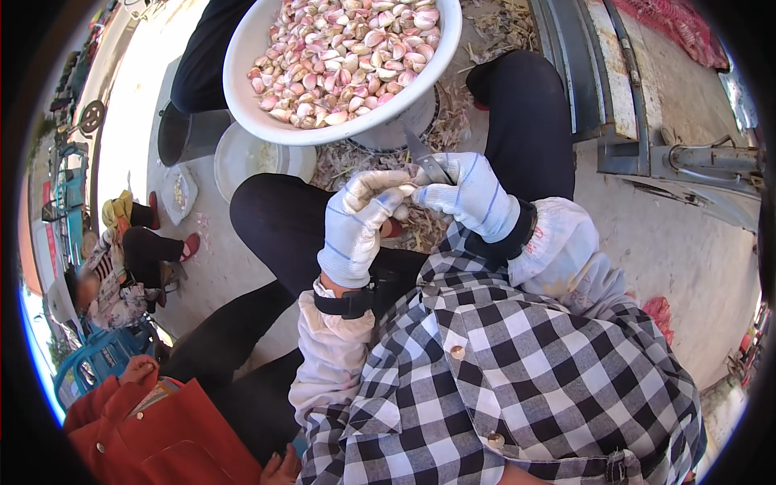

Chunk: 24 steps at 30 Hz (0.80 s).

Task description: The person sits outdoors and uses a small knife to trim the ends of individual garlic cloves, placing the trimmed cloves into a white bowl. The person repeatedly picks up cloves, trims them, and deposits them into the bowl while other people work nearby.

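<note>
Both hands wear white knitted gloves with blue lines and meet above my lap. My left hand (359,219) pinches a small pale garlic clove (407,189) between thumb and fingers. A knife (426,159) with a short metal blade lies in the grip of my right hand (470,191), its tip pointing up and away from me. The right thumb is close against the clove. Just beyond the hands stands a wide white basin (364,134) heaped with unpeeled pinkish garlic cloves (342,66).
Garlic skins (418,230) litter the floor under the basin. To the left are a pale tub (233,159), a dark metal pot (176,136) and a plastic bag (179,193). A person in red (163,430) sits close at left; another person (121,273) sits farther off. A metal frame (624,115) stands at right.
</note>
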{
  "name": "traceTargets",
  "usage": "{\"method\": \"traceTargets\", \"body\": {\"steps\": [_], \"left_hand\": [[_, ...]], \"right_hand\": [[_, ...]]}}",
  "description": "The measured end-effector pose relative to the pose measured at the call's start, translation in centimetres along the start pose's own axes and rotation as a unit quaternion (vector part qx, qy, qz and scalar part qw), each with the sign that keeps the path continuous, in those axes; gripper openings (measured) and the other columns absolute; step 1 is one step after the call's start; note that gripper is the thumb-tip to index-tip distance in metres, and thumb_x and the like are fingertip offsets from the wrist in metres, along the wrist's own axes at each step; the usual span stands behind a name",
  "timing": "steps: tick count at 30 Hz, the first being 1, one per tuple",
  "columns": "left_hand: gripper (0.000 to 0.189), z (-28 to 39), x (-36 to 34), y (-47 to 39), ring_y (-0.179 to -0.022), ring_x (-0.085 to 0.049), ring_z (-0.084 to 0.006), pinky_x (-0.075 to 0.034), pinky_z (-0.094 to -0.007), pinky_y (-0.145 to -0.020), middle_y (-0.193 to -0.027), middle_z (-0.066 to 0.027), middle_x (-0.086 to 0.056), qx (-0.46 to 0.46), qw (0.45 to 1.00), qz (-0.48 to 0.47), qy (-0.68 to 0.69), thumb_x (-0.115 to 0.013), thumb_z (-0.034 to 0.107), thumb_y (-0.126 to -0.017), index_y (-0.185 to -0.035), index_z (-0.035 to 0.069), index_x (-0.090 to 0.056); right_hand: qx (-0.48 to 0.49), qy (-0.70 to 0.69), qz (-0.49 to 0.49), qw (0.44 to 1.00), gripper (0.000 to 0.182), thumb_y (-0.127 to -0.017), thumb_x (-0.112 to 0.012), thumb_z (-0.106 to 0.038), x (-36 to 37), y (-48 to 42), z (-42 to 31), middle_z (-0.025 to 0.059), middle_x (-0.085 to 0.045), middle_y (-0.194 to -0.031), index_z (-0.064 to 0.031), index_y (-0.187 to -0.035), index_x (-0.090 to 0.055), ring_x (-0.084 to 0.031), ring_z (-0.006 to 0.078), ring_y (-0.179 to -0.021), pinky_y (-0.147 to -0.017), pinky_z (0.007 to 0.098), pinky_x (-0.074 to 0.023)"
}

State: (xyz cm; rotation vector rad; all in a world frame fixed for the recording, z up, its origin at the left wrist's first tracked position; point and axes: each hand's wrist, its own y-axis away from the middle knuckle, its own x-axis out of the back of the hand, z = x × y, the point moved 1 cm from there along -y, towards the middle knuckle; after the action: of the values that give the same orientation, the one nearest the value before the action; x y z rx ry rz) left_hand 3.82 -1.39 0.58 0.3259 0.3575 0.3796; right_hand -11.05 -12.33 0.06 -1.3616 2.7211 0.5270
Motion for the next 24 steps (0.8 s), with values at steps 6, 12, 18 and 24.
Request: {"method": "traceTargets", "body": {"steps": [6,12,18,24], "left_hand": [[0.021,-0.2,0.1,-0.2,-0.067,-0.055,-0.0057,-0.044,-0.018,-0.058,-0.09,-0.0064,-0.068,-0.007,1.0,0.008,0.005,-0.062,0.007,-0.09,-0.109,0.0,-0.064],[0.027,1.0,-0.5,0.1,-0.068,-0.059,-0.0061,-0.046,-0.0185,-0.054,-0.086,-0.0035,-0.067,-0.071,0.976,0.082,-0.189,-0.066,0.008,-0.086,-0.111,0.0,-0.063],[0.025,1.2,-1.7,0.6,-0.077,-0.06,-0.006,-0.048,-0.019,-0.068,-0.09,-0.0051,-0.067,-0.092,0.951,0.086,-0.283,-0.067,0.004,-0.086,-0.11,-0.002,-0.062],[0.024,1.6,-0.7,0.4,-0.081,-0.064,-0.0132,-0.051,-0.0233,-0.075,-0.097,-0.0121,-0.068,-0.063,0.994,0.091,0.002,-0.062,0.004,-0.089,-0.111,-0.004,-0.059]], "right_hand": [[0.014,0.068,0.025,0.997,0.015,-0.083,-0.067,-0.014,-0.3,-0.7,0.5,0.0007,-0.061,-0.07,-0.0034,-0.093,-0.067,-0.054,0.0053,-0.058,-0.051,0.023,-0.0447],[-0.108,-0.071,0.041,0.991,0.026,-0.087,-0.069,-0.024,0.3,-0.5,-1.4,-0.001,-0.062,-0.075,-0.0032,-0.103,-0.066,-0.053,0.0039,-0.059,-0.048,0.0202,-0.0419],[-0.037,0.072,0.081,0.993,0.024,-0.087,-0.069,-0.023,-0.2,-1.0,0.4,-0.0019,-0.061,-0.073,-0.0027,-0.099,-0.066,-0.052,0.0042,-0.058,-0.051,0.0209,-0.0421],[-0.085,0.05,0.102,0.99,0.026,-0.09,-0.065,-0.026,0.5,-1.5,0.4,0.0018,-0.063,-0.073,-0.0013,-0.098,-0.065,-0.054,0.0069,-0.052,-0.048,0.0223,-0.0449]]}}
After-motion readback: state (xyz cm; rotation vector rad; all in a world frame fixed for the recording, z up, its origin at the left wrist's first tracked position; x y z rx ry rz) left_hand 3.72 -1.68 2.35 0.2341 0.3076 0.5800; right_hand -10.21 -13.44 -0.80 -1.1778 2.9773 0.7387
